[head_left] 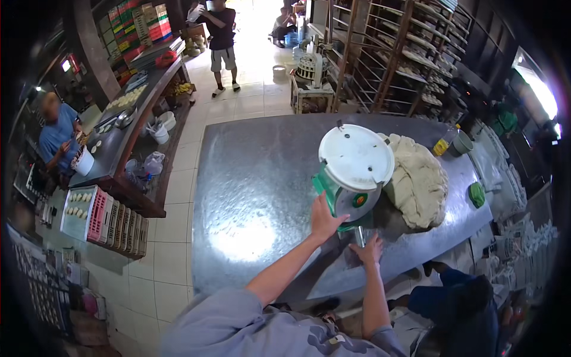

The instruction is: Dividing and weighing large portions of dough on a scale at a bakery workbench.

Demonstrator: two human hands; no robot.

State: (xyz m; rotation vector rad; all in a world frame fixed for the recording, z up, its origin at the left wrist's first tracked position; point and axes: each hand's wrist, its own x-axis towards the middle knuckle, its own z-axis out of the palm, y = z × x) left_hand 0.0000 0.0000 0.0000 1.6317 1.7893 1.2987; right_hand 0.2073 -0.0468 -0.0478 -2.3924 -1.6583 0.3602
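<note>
My left hand grips the near left side of a green weighing scale with a round white top plate, on a steel table. My right hand is at a small silver metal piece just below the scale, its fingers curled; whether it grips that piece is unclear. A large lump of pale dough lies right of the scale. Further right stand an oil bottle and a grey-green bucket, with a green bundle nearer the edge.
A person in blue works at the left counter, with crates and a tray nearby. Another person stands in the aisle; one sits farther back. Tray racks stand behind the table. A dark-clothed person is at lower right.
</note>
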